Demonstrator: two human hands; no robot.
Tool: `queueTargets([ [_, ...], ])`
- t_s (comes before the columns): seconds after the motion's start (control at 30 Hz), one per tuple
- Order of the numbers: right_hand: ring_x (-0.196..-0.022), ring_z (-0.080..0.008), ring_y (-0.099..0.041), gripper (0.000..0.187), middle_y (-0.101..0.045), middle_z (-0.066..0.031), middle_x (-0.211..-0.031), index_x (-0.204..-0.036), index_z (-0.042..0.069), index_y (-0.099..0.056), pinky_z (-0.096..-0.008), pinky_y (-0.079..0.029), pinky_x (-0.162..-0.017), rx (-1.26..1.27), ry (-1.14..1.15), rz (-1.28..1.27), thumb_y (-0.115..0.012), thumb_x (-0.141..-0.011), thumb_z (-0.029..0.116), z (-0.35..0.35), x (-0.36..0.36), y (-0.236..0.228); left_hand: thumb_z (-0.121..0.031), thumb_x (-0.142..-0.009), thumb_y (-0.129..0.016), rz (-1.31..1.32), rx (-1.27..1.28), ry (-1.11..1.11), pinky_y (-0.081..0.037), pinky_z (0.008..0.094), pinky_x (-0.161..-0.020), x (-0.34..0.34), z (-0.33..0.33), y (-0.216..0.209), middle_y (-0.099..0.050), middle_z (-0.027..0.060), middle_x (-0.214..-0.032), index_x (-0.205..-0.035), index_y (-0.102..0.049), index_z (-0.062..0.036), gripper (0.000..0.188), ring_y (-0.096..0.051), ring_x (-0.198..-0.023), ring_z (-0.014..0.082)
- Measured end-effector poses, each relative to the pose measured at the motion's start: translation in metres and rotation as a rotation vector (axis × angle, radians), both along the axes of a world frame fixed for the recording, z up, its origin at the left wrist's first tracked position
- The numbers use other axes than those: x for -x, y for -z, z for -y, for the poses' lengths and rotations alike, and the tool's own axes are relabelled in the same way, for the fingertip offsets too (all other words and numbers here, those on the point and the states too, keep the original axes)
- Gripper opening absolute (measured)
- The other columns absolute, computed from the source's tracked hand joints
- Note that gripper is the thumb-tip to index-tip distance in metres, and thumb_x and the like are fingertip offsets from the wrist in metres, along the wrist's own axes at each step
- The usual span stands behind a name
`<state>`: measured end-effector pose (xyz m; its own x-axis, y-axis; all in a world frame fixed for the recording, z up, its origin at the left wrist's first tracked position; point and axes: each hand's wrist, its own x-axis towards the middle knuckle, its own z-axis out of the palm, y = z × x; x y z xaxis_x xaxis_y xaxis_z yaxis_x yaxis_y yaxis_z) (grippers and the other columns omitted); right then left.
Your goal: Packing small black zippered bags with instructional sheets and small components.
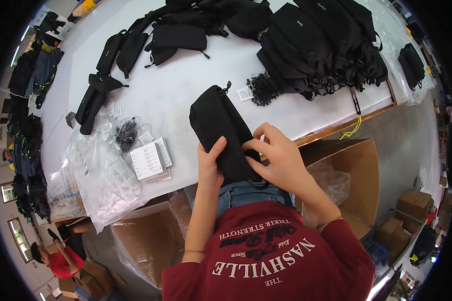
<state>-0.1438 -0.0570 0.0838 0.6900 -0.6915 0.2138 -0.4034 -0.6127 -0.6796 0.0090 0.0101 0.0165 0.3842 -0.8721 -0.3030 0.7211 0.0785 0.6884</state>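
Observation:
A long black zip pouch (211, 118) is tilted in front of my body at the table's near edge, a small zip pull at its far top corner. My left hand (211, 159) grips its left side, thumb lying across the front panel. On the right side, my right hand (278, 156) has its fingers bent and pinched at the pouch's long open edge; the fingertips are partly hidden in the fold. What lies inside the pouch cannot be seen.
The white table (211, 70) bears a pile of black pouches (316, 47), more black pouches (178, 40) at the back, a bunch of black cords (263, 89), white printed cards (148, 160) and clear plastic bags (103, 175). Open cardboard boxes (354, 175) stand below. A person (58, 258) works lower left.

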Motion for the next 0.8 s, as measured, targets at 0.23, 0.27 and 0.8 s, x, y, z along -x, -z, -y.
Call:
queueTargets([
  [0.23, -0.074, -0.0189, -0.054, 0.013, -0.051, -0.0030, -0.080, -0.072, 0.006, -0.060, -0.0300, -0.043, -0.059, -0.020, 0.118, 0.056, -0.072, -0.071, 0.009, -0.003, -0.002, 0.013, -0.014, -0.085, -0.067, -0.088, 0.041, -0.070, -0.054, 0.0291, -0.074, 0.003, 0.003, 0.018, -0.066, 0.0066, -0.095, -0.108, -0.059, -0.0023, 0.027, -0.065, -0.082, 0.0160],
  [0.27, -0.073, -0.0195, -0.054, 0.013, -0.051, -0.0036, -0.079, -0.072, 0.005, -0.060, -0.0306, -0.043, -0.059, -0.030, 0.140, 0.102, -0.072, -0.071, 0.008, -0.004, -0.003, 0.017, -0.015, -0.086, -0.067, -0.108, 0.036, -0.088, -0.054, 0.0294, -0.075, 0.004, 0.003, 0.018, -0.066, 0.0066, -0.095, -0.108, -0.059, -0.0028, 0.026, -0.065, -0.083, 0.0164],
  [0.8, -0.055, -0.0170, -0.048, 0.008, -0.050, -0.0047, -0.058, -0.077, 0.004, -0.061, -0.0291, -0.037, -0.051, -0.167, 0.118, 0.113, -0.068, -0.074, 0.003, -0.007, -0.015, 0.005, -0.019, -0.090, -0.062, -0.302, 0.080, 0.025, -0.054, 0.0327, -0.081, 0.015, -0.001, 0.025, -0.064, 0.0085, -0.103, -0.119, -0.052, -0.0034, 0.035, -0.064, -0.093, 0.0200],
])
